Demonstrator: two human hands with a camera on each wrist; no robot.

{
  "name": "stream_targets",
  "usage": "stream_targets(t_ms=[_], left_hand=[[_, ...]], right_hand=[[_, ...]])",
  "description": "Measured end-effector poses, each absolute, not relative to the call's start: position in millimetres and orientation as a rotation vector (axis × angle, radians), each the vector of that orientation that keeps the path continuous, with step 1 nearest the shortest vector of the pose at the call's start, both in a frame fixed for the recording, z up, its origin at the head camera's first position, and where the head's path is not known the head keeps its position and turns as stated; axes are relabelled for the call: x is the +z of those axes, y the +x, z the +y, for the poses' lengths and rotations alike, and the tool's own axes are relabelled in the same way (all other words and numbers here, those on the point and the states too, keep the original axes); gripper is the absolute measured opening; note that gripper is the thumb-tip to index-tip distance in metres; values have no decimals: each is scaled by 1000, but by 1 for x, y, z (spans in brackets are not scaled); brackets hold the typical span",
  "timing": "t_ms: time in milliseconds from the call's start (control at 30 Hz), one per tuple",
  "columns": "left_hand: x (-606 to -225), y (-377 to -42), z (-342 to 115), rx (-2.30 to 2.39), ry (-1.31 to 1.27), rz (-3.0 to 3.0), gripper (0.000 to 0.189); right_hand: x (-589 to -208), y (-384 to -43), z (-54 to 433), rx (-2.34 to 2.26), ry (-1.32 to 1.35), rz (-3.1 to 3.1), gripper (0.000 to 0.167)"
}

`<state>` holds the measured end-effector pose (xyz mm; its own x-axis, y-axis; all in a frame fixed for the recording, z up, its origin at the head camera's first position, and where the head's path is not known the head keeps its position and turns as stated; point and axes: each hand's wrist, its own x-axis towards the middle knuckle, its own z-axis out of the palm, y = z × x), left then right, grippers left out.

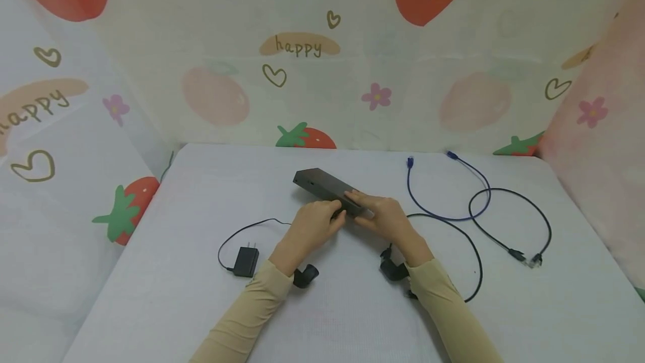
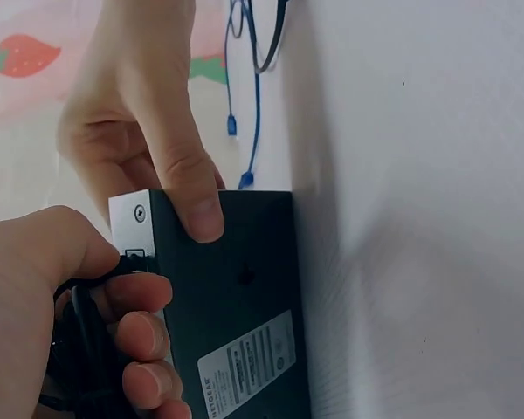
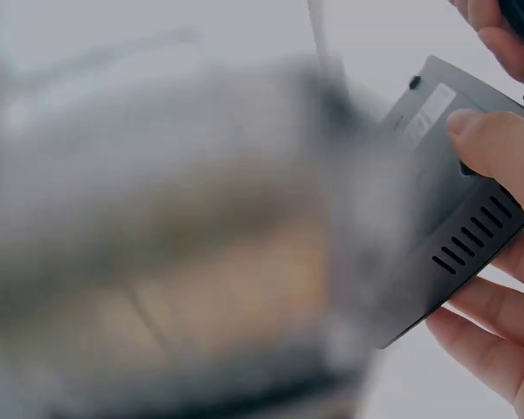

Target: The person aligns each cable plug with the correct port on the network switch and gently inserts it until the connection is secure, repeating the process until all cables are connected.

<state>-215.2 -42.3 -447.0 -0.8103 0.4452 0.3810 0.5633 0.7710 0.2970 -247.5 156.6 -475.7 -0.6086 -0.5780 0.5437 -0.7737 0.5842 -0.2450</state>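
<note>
A person's right hand (image 1: 385,218) had its grip clamped on a flat, dark-grey metal box (image 1: 322,182) at mid-width, toward the white worktop's (image 1: 347,318) far edge, while the left hand (image 1: 312,227) pinched a slim black plug (image 2: 138,262) at the box's silver end panel (image 2: 131,225). A white rectangular label (image 2: 247,365) read "NETGEAR." A black plastic power adapter (image 1: 245,262) lay toward the left edge, a thin blue cable (image 1: 457,219) toward the far right corner. Behind, a strawberry-print backdrop (image 1: 322,99) read "happy."
</note>
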Motion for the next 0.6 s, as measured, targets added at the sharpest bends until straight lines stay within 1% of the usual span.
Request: stream_targets(t_ms=[600], left_hand=[[-448, -217, -47, -689, -792, -2729, 24]], right_hand=[[-477, -244, 150, 585, 1050, -2447, 61]])
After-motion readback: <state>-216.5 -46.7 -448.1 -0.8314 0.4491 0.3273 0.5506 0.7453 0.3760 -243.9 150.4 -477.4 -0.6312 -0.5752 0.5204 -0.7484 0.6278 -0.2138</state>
